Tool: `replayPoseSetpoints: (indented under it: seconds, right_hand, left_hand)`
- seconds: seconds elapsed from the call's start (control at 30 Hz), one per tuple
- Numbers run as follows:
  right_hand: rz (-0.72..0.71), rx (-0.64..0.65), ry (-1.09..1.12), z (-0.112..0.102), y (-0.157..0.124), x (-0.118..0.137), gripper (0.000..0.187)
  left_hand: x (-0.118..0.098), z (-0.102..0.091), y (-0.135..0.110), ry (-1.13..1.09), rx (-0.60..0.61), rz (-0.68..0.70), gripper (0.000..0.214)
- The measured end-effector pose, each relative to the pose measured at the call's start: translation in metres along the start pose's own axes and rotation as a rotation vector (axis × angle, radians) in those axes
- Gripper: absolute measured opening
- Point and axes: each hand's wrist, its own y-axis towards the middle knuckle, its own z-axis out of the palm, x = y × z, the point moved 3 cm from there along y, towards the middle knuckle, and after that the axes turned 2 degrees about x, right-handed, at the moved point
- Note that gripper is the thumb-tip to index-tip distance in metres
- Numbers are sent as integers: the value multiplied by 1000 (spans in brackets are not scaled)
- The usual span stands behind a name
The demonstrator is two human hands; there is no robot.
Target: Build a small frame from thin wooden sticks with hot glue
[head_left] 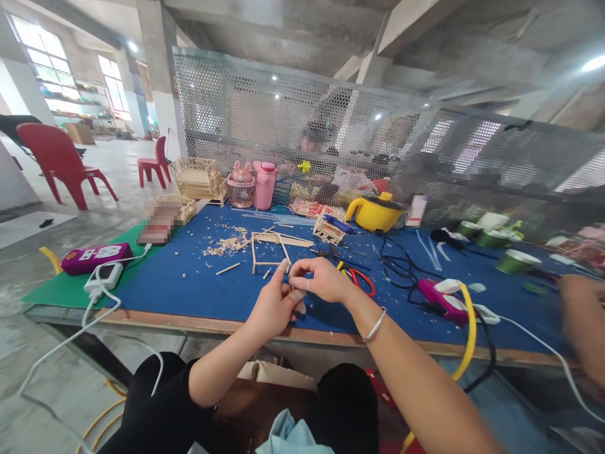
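Observation:
My left hand and my right hand meet above the near edge of the blue table. Their fingertips pinch together on something small that I cannot make out. A silver bangle sits on my right wrist. Just beyond my hands lie a frame of thin wooden sticks, loose sticks and wood shavings. Red-handled scissors lie right of my right hand.
A yellow pot, pink bottles, small wooden models and green bowls stand further back. A purple power strip and white charger lie at left, a pink glue gun with cables at right. Another person's arm shows at right.

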Motion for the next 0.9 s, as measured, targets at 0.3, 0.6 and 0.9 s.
replayPoseSetpoints:
  seconds: [0.3,0.6,0.9]
  right_hand:
    - [-203,-214,-299,2,19,-29,23]
    - [-220,-263,-242,10,20,-43,19]
    - [-67,-336,-98,9,19,-47,34]
  left_hand:
    - [-49,-60,15,842,-248,400,63]
    - [-41,-35,70,1224,223,132,90]
    - [-35,-34,78,1118,178,185,82]
